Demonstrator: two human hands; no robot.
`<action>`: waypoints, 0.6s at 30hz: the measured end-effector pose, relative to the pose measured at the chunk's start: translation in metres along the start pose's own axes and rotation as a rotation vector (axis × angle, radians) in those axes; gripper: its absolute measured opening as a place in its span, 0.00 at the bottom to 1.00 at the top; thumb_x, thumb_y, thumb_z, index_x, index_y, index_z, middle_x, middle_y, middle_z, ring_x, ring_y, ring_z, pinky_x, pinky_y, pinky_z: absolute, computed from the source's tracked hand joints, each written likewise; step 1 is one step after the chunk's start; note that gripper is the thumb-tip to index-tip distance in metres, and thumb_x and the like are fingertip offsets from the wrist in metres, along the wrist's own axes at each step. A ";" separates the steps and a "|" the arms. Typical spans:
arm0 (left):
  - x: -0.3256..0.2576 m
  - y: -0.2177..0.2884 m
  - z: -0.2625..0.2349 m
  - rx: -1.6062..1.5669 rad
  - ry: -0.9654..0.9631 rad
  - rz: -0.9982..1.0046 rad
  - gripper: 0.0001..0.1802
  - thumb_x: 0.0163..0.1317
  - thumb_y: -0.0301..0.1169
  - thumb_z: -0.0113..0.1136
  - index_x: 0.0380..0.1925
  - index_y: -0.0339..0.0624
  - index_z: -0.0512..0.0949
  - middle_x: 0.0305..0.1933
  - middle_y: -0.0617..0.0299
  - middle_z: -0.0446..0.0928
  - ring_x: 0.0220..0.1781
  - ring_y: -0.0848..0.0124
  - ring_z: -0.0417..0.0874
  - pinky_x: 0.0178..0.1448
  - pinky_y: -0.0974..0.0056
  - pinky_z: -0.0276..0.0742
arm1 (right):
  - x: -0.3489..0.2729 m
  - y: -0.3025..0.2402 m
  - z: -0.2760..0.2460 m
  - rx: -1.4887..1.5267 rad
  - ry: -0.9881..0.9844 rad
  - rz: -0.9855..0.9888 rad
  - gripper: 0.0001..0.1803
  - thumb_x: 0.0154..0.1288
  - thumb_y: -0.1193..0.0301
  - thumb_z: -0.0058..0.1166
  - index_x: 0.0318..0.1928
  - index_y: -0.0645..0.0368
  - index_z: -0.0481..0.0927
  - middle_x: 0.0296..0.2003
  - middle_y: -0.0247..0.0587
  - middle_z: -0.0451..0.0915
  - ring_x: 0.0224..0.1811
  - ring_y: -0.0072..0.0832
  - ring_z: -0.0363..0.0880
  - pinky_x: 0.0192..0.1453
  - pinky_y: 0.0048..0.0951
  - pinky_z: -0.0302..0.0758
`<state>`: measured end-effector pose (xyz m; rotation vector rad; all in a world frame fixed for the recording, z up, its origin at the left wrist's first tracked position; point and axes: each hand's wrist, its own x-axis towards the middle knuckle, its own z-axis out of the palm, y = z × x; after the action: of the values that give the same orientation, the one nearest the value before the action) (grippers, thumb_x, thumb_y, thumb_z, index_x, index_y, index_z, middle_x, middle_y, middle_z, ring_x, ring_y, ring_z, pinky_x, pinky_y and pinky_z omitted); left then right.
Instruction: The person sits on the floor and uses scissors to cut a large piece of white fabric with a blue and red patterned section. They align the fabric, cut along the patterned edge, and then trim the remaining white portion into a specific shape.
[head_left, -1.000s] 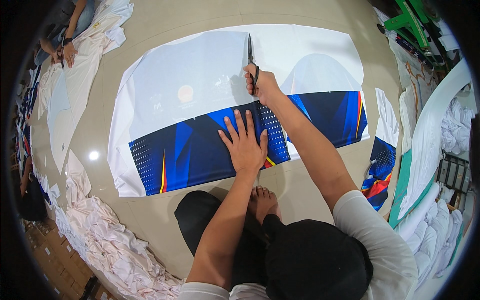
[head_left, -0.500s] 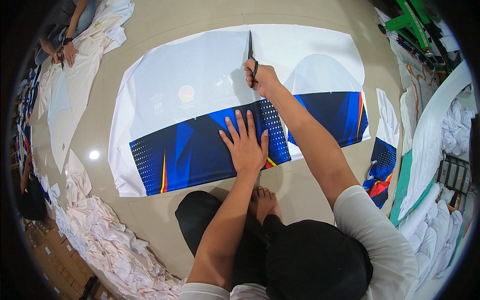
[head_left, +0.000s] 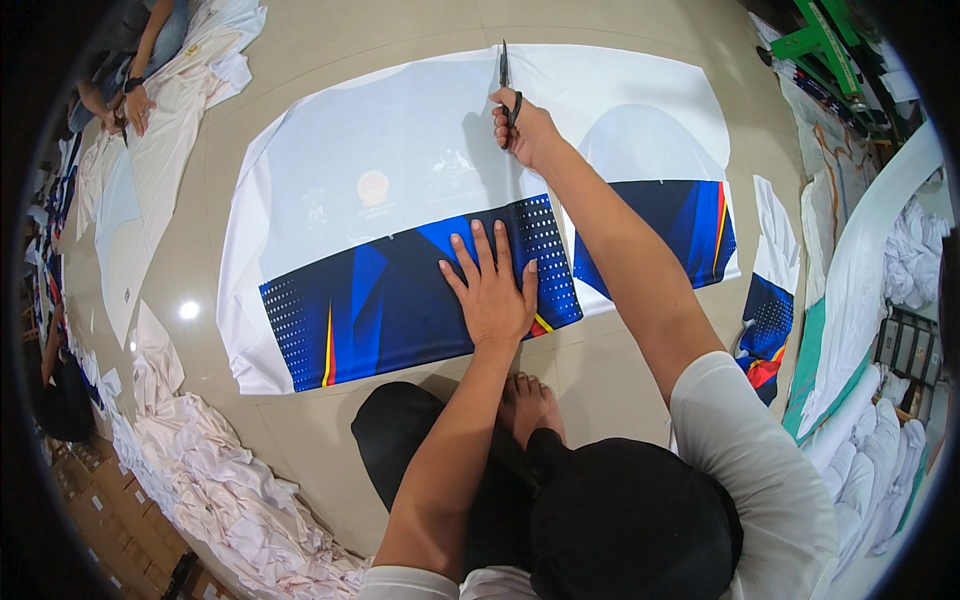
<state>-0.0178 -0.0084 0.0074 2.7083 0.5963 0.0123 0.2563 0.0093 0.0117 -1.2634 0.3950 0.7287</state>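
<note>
Scissors [head_left: 504, 72] advanced up fabric [head_left: 400, 200] since earlier frame, tips now at far edge. Right hand [head_left: 525, 130] fingers closed through handles; left hand [head_left: 495, 290] flat, fingers spread, pinning printed sheet on floor [head_left: 600, 370]. Cut looks nearly complete; little fabric left.

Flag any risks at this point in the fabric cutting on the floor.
1. The right hand works the scissors at full reach, near the far edge of the printed fabric sheet; the cut line may wander.
2. The left hand pins only the dark blue band, well short of the blades, so the white part could ripple or shift.
3. The crouched, stretched posture may cost balance.
</note>
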 end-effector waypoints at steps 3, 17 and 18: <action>0.000 -0.002 -0.001 0.004 -0.003 -0.004 0.40 0.79 0.55 0.41 0.84 0.48 0.55 0.89 0.47 0.45 0.89 0.38 0.37 0.85 0.27 0.30 | 0.011 -0.005 0.001 -0.035 -0.021 -0.011 0.15 0.59 0.65 0.71 0.32 0.62 0.80 0.23 0.34 0.75 0.20 0.25 0.72 0.24 0.29 0.71; -0.003 -0.002 0.001 0.002 0.018 0.023 0.40 0.78 0.54 0.45 0.84 0.48 0.56 0.88 0.47 0.47 0.89 0.37 0.39 0.85 0.27 0.33 | 0.008 -0.040 -0.079 -0.957 0.506 -0.599 0.27 0.60 0.53 0.74 0.43 0.66 0.82 0.34 0.47 0.83 0.36 0.45 0.83 0.43 0.44 0.80; -0.004 -0.003 0.002 0.006 0.022 0.026 0.40 0.78 0.54 0.45 0.84 0.48 0.56 0.88 0.46 0.47 0.89 0.37 0.39 0.85 0.27 0.33 | 0.001 -0.036 -0.098 -1.173 0.649 -0.768 0.30 0.59 0.52 0.75 0.47 0.68 0.82 0.38 0.53 0.85 0.42 0.51 0.84 0.49 0.49 0.81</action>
<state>-0.0219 -0.0086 0.0047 2.7247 0.5678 0.0468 0.2931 -0.0888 0.0098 -2.5620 -0.0870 -0.2383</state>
